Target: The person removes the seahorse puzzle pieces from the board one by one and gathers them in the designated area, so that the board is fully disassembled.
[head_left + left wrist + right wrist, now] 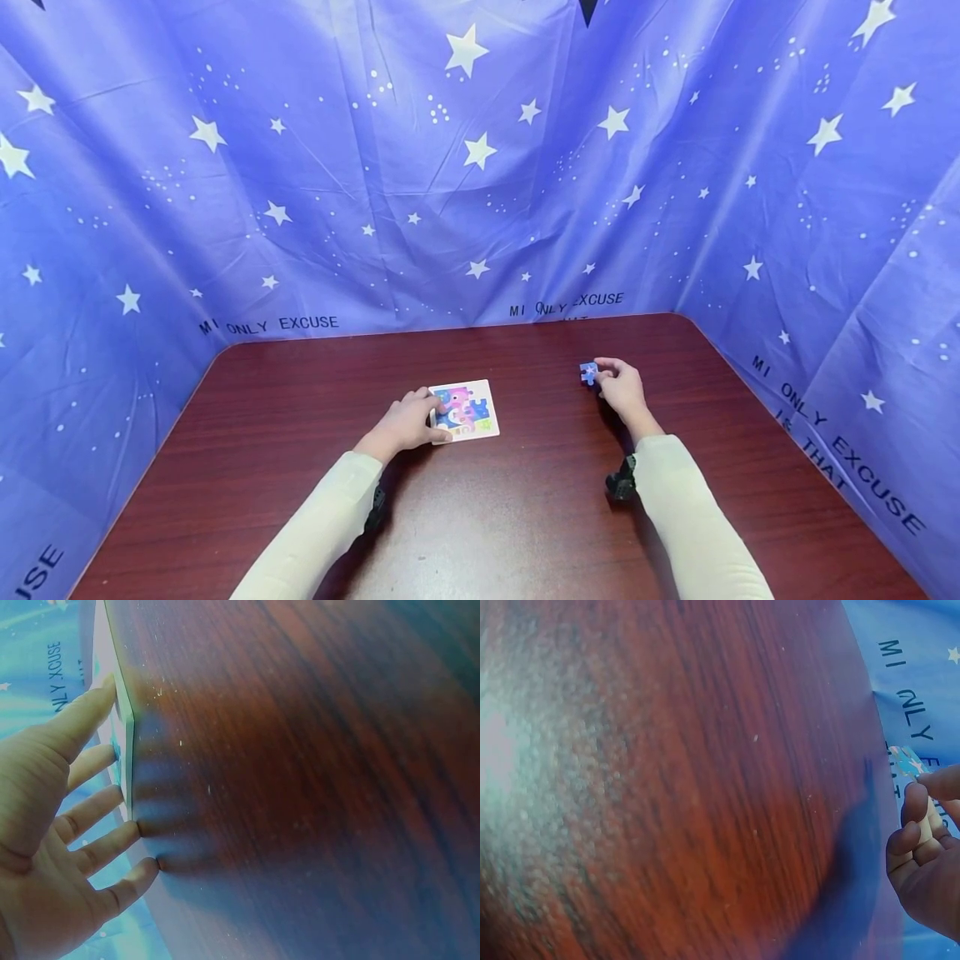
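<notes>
My left hand (pixel 408 422) lies at the left side of a white-bordered jigsaw board (pixel 492 408), its fingertips and thumb on that side. Pink, blue and yellow pieces fill part of the board's frame. From the left wrist view, the fingers (pixel 97 844) look fairly straight and spread, touching the board's edge (pixel 128 772) and the tabletop. Off to the right, my right hand (pixel 624 393) pinches a blue puzzle piece (pixel 588 373) with a light star on it, held above the table. The right wrist view shows this piece (pixel 905 760) at the fingertips.
Both hands are over a dark red-brown wooden table (pixel 525 517) with rounded far corners. A blue curtain (pixel 420 167) with white stars and black lettering encloses its back and sides. A black wrist device (pixel 621 482) sits under the right sleeve.
</notes>
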{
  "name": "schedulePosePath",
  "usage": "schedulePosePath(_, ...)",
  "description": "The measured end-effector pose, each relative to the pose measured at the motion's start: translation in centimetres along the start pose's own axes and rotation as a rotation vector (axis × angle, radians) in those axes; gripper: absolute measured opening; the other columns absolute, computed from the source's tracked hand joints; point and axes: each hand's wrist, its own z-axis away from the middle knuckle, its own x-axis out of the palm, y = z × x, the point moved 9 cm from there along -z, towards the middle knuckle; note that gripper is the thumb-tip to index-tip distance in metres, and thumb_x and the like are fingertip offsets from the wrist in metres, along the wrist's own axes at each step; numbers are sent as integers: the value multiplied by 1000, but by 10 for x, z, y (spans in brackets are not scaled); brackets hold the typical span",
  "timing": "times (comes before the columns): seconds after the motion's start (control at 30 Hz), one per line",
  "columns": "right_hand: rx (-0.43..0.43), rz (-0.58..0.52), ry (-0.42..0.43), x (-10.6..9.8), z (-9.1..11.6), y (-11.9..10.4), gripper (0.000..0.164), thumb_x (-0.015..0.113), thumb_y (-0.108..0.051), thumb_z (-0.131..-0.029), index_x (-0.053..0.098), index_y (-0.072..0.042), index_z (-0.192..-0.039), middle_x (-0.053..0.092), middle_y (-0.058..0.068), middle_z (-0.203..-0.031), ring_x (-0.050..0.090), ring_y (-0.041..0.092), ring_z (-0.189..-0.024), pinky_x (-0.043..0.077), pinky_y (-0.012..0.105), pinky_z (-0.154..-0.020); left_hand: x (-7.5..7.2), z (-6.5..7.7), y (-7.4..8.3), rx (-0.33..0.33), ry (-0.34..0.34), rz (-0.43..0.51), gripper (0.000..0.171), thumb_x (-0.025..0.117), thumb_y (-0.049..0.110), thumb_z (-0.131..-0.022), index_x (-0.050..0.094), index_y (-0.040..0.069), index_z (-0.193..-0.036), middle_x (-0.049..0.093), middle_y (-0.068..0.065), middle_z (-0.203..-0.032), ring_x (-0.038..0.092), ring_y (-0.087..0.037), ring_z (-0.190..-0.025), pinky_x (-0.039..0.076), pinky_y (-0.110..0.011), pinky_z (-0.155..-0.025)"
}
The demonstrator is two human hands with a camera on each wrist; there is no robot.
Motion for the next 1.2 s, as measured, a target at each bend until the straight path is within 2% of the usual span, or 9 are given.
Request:
schedulePosePath(0.6,10,-33,34,-10,-6,4,33,51,0,-89,57,3,-122,52,-1,-76,47,4,-52,45,20,-53,-2,1,2,1,-5,2,40,77,41,-73,62,16,-101,54,-3,-103,51,-27,-102,41,-50,-83)
schedulePosePath(1.07,27,-41,12,-4,-9,11,36,46,0,-89,55,3,-124,52,-1,-74,48,6,-49,44,21,-53,-1,0,1,-4,-4,-6,40,76,42,-73,63,17,-101,54,-3,-104,51,-26,-103,41,-50,-84)
schedulePosePath(1.2,29,-51,5,-3,-9,13,36,47,0,-90,54,4,-125,57,4,-78,47,6,-49,44,21,-53,-1,1,1,-4,-5,-3,40,77,41,-73,63,17,-101,54,-3,-104,51,-27,-104,41,-50,-84)
